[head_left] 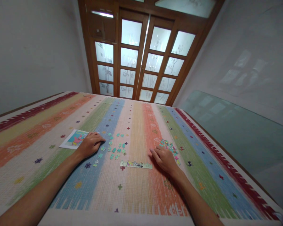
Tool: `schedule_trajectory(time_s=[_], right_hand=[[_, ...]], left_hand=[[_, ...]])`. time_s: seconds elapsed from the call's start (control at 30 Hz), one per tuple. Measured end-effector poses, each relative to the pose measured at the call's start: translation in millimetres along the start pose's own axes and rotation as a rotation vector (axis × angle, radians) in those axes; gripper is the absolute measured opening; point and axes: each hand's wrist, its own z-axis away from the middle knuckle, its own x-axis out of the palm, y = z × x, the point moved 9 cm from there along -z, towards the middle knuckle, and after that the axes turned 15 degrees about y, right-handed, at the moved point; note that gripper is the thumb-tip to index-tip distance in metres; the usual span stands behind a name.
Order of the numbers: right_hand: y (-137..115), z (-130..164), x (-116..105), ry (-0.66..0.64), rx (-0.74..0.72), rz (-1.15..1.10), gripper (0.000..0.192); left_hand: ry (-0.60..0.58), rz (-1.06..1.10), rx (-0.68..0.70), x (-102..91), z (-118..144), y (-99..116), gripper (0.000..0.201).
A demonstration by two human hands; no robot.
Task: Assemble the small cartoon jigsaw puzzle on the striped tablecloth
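My left hand (91, 145) rests on the cloth, fingers loosely bent and holding nothing I can see. It covers the right edge of a picture card (75, 138) showing a pink cartoon figure. Just right of it lie several loose green-blue jigsaw puzzle pieces (118, 150). Nearer to me is a joined strip of jigsaw pieces (136, 164), one row long. My right hand (164, 158) lies to the right of that strip, fingers slightly bent and a little apart, with nothing visible in them. It partly hides a heap of mixed-colour puzzle pieces (167, 145).
A striped, patterned cloth (136, 191) covers the broad surface. Wooden doors with frosted panes (129, 56) stand beyond the far edge. Pale walls (33, 47) flank both sides, and a greenish glass-like panel (238, 128) leans along the right.
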Motion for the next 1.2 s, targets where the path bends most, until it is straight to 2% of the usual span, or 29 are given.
schedule_trajectory(time_s=[0.43, 0.7, 1.2], right_hand=[[6.7, -0.4, -3.5, 0.011, 0.054, 0.011, 0.042], [9.1, 2.1, -3.7, 0.053, 0.056, -0.015, 0.041], [1.8, 1.1, -6.1, 0.046, 0.022, -0.002, 0.041]], left_hand=[[-0.018, 0.021, 0.003, 1.6, -0.3, 2.2, 0.028], [-0.044, -0.044, -0.170, 9.4, -1.0, -3.6, 0.037], [-0.080, -0.008, -0.207, 6.3, -0.6, -6.5, 0.040]])
